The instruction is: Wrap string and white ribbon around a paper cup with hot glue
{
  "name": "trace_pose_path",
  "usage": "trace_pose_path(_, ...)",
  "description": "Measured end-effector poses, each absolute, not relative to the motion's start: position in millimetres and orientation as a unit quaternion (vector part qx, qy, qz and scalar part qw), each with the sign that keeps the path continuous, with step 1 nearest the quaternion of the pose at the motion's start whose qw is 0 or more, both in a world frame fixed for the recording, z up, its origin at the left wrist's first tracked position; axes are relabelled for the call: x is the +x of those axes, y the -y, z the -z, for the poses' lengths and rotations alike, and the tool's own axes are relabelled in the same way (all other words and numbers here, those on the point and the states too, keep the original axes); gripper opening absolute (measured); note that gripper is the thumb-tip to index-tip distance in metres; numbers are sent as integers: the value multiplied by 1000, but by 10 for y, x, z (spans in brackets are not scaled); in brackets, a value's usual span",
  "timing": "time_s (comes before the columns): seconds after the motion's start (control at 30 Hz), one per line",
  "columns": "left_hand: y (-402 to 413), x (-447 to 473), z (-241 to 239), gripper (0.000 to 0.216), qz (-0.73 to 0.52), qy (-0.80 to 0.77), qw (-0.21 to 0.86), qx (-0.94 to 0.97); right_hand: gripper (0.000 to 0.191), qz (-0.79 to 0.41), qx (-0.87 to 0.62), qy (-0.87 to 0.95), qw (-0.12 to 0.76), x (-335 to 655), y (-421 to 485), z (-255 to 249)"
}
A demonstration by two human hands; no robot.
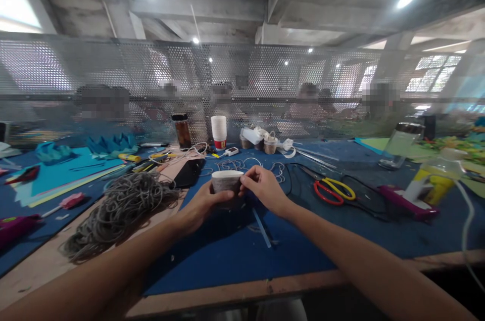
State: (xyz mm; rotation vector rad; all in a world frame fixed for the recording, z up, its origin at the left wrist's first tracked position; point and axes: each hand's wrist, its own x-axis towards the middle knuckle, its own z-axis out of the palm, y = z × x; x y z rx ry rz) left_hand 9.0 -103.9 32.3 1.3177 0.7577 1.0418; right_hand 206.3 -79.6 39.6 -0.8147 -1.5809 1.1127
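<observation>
A paper cup (226,177) with a white rim and a greyish side is over the blue mat in front of me. My left hand (206,204) is wrapped round its left side, thumb across the front. At the cup's right edge, the fingers of my right hand (263,187) are pinched together; whatever is between them is too small to make out. Just below my right hand, a translucent strip or stick (262,227) lies on the mat. Loops of thin grey cord (232,165) lie behind the cup.
To the left lies a heap of grey cord (125,210) beside a black phone (189,173). Scissors (333,192) with red and yellow handles and a purple glue gun (407,203) lie right. Stacked paper cups (219,131) and a jar (182,131) stand behind.
</observation>
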Motion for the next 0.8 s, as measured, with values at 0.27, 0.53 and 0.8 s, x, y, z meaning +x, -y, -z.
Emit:
trace_pose_path(0.27, 1006, 77, -302, 40, -449, -324, 629, 545, 17, -412, -326, 688, 501, 2088, 742, -327)
trace_pose_path(0.53, 984, 43, -323, 45, -455, -312, 650, 523, 14, -372, -334, 713, 492, 2089, 758, -305)
trace_pose_path(0.8, 977, 34, -319, 42, -454, -305, 670, 502, 10, -322, -332, 738, 491, 2086, 816, -341)
